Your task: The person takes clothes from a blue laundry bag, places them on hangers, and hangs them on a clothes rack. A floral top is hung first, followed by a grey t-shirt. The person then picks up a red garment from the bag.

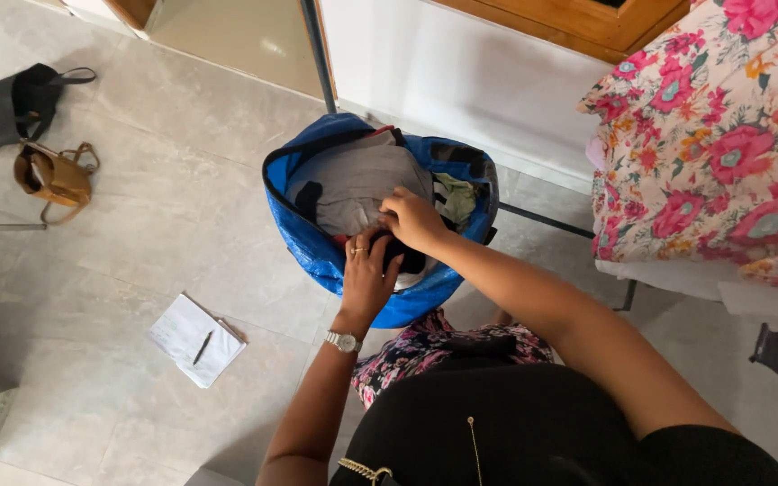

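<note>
A large blue bag (303,243) stands open on the tiled floor in front of me, stuffed with clothes. A grey garment (353,184) lies on top, with a pale green piece (456,196) at the right and dark cloth near the front. My left hand (366,279), with a ring and a wristwatch, reaches into the bag's near edge and grips the dark cloth (407,259). My right hand (414,219) presses down on the clothes in the middle, fingers curled into the fabric.
A white notepad with a pen (195,340) lies on the floor at the left. A tan handbag (56,178) and a black bag (6,108) sit at far left. A bed with a floral cover (713,135) stands at the right.
</note>
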